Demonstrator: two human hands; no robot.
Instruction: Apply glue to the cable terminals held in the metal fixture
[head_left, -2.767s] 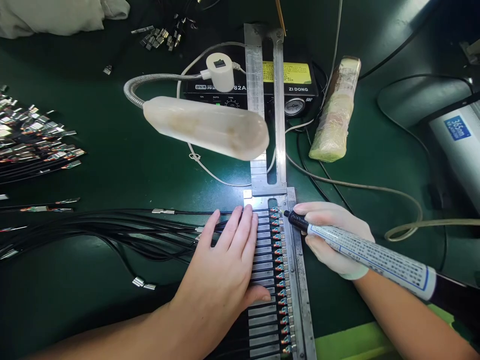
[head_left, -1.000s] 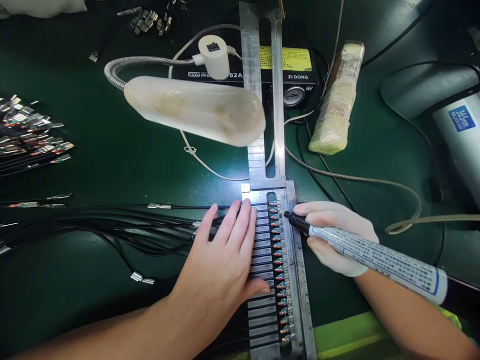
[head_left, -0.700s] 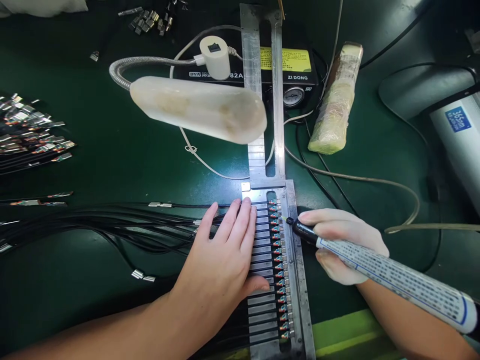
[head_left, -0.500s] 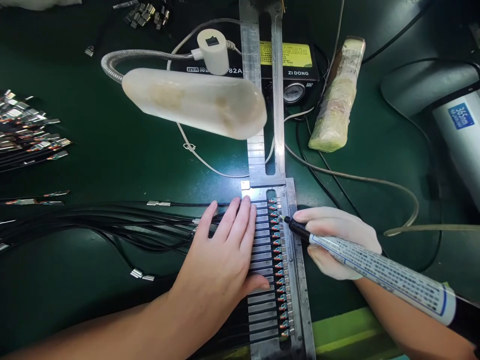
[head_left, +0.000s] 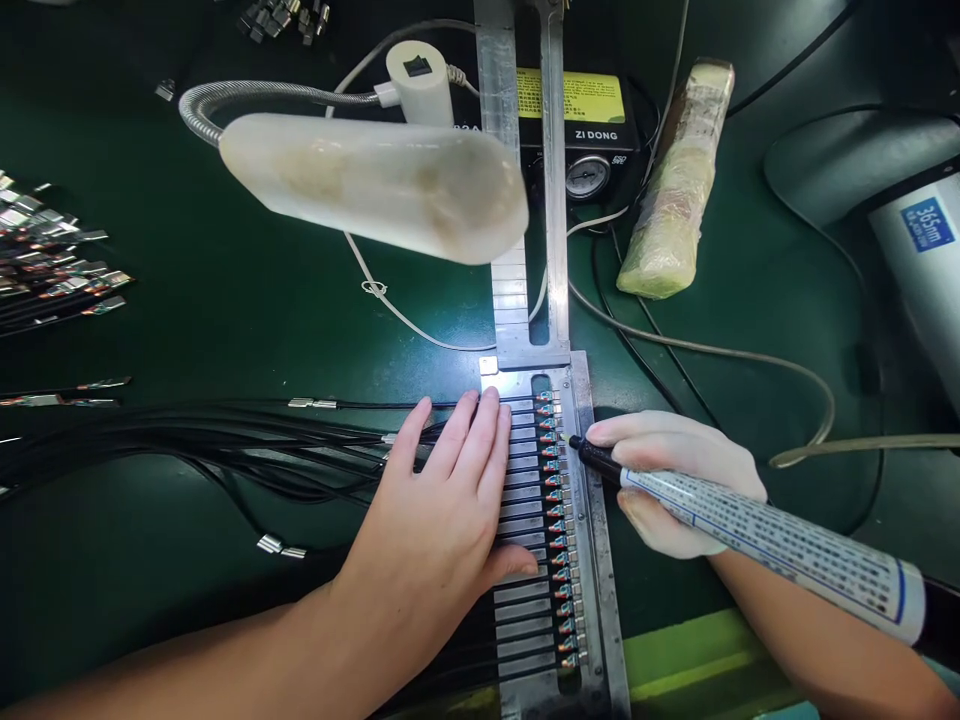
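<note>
Dispensing syringe (head_left: 765, 550) in the right hand (head_left: 675, 480) perhaps touches the connector row's edge (head_left: 560, 470).

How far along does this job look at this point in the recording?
Done: cable connectors sit lined up in a metal fixture, the left hand pressed flat on its strips. In hand: the right hand holds a dispensing syringe, black tip at the upper connectors. Left: the lower connectors, though their state is too small to tell, and loose metal shells at the bench's far edge.
</note>
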